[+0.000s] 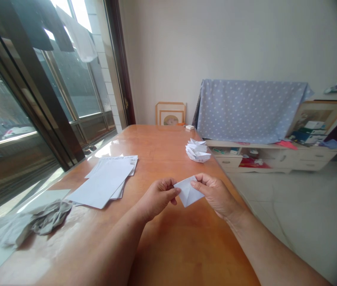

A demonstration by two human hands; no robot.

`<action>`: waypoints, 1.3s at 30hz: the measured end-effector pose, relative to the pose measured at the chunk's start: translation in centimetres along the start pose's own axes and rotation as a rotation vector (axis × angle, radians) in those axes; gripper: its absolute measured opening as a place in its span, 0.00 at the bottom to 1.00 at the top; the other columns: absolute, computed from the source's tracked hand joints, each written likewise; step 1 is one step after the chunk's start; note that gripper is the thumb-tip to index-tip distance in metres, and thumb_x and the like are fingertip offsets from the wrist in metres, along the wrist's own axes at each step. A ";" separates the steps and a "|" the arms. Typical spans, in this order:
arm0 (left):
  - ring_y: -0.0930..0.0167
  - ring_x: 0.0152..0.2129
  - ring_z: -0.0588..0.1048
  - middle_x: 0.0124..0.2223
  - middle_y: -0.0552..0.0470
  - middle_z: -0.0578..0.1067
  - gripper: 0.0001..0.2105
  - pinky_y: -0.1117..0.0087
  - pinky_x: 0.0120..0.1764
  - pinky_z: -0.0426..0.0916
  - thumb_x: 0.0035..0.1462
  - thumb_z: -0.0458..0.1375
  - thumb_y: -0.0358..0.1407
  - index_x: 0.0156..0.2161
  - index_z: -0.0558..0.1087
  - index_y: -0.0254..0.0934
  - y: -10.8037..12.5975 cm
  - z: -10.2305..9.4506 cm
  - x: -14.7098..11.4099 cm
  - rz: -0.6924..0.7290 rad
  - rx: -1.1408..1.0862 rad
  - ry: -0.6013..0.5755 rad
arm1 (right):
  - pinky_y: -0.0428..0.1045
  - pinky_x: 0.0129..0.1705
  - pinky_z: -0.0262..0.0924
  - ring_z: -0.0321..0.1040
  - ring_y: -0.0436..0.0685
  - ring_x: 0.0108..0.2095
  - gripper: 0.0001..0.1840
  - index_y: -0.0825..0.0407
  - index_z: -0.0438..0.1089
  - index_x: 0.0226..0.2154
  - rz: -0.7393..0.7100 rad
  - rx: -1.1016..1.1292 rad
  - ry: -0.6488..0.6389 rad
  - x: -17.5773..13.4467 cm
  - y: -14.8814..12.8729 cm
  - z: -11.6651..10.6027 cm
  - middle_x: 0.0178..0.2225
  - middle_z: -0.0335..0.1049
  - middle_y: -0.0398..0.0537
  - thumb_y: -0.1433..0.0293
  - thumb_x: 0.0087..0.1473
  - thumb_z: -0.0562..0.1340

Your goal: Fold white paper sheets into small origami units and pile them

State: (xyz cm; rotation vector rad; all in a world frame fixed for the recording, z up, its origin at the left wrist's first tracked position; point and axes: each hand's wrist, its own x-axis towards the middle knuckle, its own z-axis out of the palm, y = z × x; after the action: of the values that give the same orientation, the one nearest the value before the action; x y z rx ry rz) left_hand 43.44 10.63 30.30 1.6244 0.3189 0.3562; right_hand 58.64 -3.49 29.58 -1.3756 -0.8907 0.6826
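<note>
Between my two hands, just above the wooden table (159, 147), is a small piece of folded white paper (187, 194) with creases meeting near its middle and one corner pointing down. My left hand (164, 194) pinches its left corner between thumb and fingers. On the opposite side, my right hand (212, 192) grips the upper right edge, thumb in front and fingers behind. Farther back, near the table's right edge, several folded paper boats (198, 151) sit nested together. To the left lies a stack of white paper sheets (104, 180), slightly fanned out.
A crumpled grey cloth (49, 218) lies at the table's left side. A small white box (189, 127) stands at the far right corner. Beyond the table are a framed picture (170, 115), a low white cabinet (281, 161) and a dotted blue cloth (251, 109).
</note>
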 end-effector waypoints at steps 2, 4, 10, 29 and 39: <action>0.75 0.23 0.69 0.27 0.55 0.71 0.07 0.73 0.30 0.62 0.57 0.61 0.38 0.33 0.74 0.35 -0.2 -0.1 0.2 -0.005 0.009 0.031 | 0.50 0.38 0.62 0.68 0.55 0.34 0.14 0.52 0.74 0.40 -0.031 -0.004 0.017 0.1 0.1 0.1 0.35 0.75 0.46 0.60 0.54 0.66; 0.73 0.26 0.72 0.29 0.54 0.74 0.06 0.72 0.32 0.64 0.57 0.60 0.37 0.34 0.74 0.36 -0.4 -0.2 0.3 0.011 0.059 0.101 | 0.51 0.46 0.62 0.70 0.57 0.41 0.14 0.50 0.74 0.43 -0.074 -0.017 0.079 0.3 0.3 0.1 0.41 0.76 0.47 0.62 0.54 0.66; 0.68 0.35 0.75 0.37 0.52 0.80 0.08 0.69 0.38 0.67 0.57 0.60 0.38 0.39 0.78 0.39 -0.7 -0.3 0.4 0.143 0.244 0.295 | 0.55 0.56 0.55 0.66 0.59 0.50 0.13 0.49 0.75 0.43 -0.075 -0.100 0.309 0.7 1.0 -0.5 0.46 0.75 0.47 0.63 0.55 0.63; 0.64 0.46 0.75 0.49 0.45 0.78 0.14 0.63 0.50 0.68 0.57 0.62 0.38 0.48 0.75 0.36 -0.3 0.3 0.0 0.173 0.114 0.127 | 0.52 0.38 0.64 0.71 0.57 0.37 0.23 0.48 0.70 0.51 0.080 0.186 0.229 0.7 1.2 -0.3 0.40 0.76 0.49 0.58 0.54 0.64; 0.67 0.37 0.76 0.39 0.48 0.78 0.19 0.66 0.41 0.68 0.57 0.61 0.38 0.53 0.69 0.38 -0.7 0.3 0.3 0.026 -0.011 0.254 | 0.51 0.36 0.63 0.69 0.55 0.31 0.31 0.49 0.64 0.57 0.042 0.140 0.174 0.8 1.7 0.3 0.31 0.74 0.43 0.65 0.50 0.65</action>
State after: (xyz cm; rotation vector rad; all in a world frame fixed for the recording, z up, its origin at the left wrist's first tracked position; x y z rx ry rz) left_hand 43.81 10.57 29.62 1.5749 0.4870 0.5853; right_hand 58.99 -2.47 28.03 -1.3091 -0.6656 0.6352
